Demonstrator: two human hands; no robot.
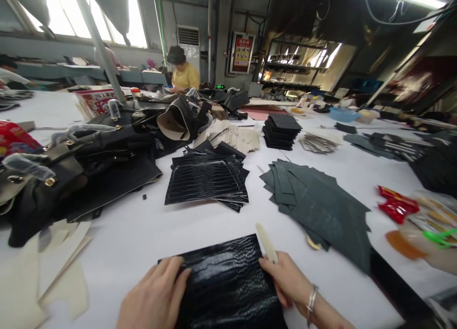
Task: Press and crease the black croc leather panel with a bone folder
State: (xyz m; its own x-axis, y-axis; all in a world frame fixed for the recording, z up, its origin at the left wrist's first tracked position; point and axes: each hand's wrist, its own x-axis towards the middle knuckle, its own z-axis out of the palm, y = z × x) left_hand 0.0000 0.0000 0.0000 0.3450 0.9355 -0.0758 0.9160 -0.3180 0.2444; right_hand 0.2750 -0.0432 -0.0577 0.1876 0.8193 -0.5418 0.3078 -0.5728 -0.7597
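Note:
A glossy black crocodile-embossed leather panel lies on the white table right in front of me. My left hand rests flat on its left edge with fingers pressing down. My right hand sits at the panel's right edge and grips a cream bone folder that points up and away. A bracelet circles my right wrist.
A stack of black embossed panels lies ahead, grey-green cut pieces to the right, black handbags to the left. Cream offcuts lie near left. Red wrappers sit far right. A person in yellow works at the far end.

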